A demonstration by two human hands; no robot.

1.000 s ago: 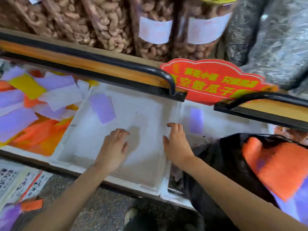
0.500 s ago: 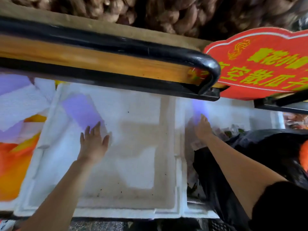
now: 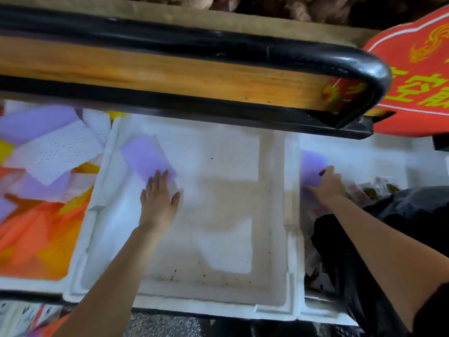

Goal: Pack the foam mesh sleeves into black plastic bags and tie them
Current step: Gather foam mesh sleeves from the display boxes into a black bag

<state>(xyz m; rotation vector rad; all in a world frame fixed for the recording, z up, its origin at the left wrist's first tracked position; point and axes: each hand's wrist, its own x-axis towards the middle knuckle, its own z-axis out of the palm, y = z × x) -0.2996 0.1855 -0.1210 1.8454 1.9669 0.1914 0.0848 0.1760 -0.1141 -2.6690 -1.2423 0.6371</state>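
Below, the left hand (image 3: 159, 198) lies flat, fingers straight and spread, its fingertips on a purple sleeve (image 3: 143, 156) in the middle foam box (image 3: 218, 305). The right hand (image 3: 329, 183) curls its fingers round a second purple sleeve (image 3: 312, 166) in the neighbouring box (image 3: 352, 147), just beside the black bag (image 3: 413, 210). More sleeves (image 3: 48, 166) are heaped at far left.

Red scalloped sign (image 3: 413, 69): you can read yellow-green Chinese characters, 空 clearest; the rest are cut off.
Printed sheets, bottom left (image 3: 21, 317): too blurred for you to read.
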